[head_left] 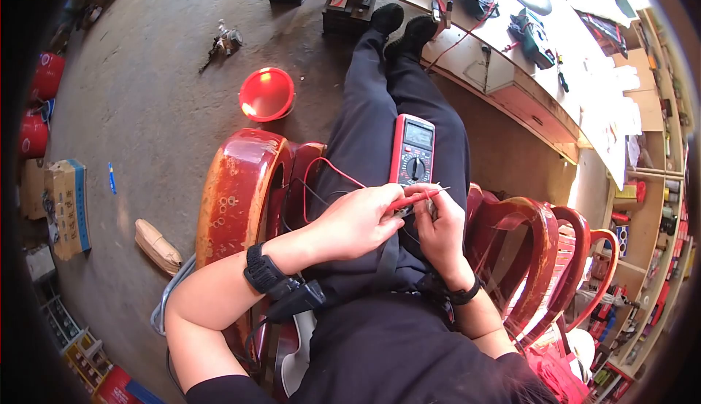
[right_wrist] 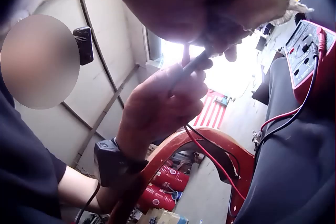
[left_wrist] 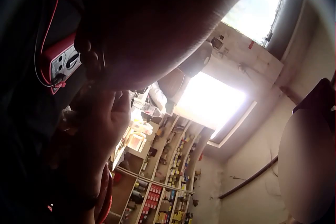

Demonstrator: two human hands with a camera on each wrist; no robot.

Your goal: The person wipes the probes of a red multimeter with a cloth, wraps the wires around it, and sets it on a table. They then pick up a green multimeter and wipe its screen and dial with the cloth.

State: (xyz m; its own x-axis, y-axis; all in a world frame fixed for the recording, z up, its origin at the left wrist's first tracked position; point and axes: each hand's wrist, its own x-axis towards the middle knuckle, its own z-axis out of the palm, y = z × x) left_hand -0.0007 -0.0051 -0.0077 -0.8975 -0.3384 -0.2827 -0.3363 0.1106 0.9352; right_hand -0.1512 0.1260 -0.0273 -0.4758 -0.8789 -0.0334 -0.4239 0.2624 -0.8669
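A red test probe [head_left: 413, 199] lies between both hands above the lap, its thin metal tip pointing right. The left hand [head_left: 363, 216] grips its handle; a dark probe handle [right_wrist: 191, 68] also shows in that hand in the right wrist view. With thumb and fingers, the right hand [head_left: 443, 227] pinches the red probe near its tip. A pale, frayed piece [right_wrist: 268, 7] shows beside the right fingers in the right wrist view. Just beyond the hands, a red and grey multimeter [head_left: 414, 150] rests on the thighs, with red and black leads [right_wrist: 286, 116] plugged in.
The person sits in a worn red wooden chair [head_left: 237, 185], legs stretched toward batteries [head_left: 350, 11]. A red bucket [head_left: 267, 94] stands on the floor. At right are a white workbench [head_left: 478, 54] with other devices and shelves [head_left: 642, 207] of goods.
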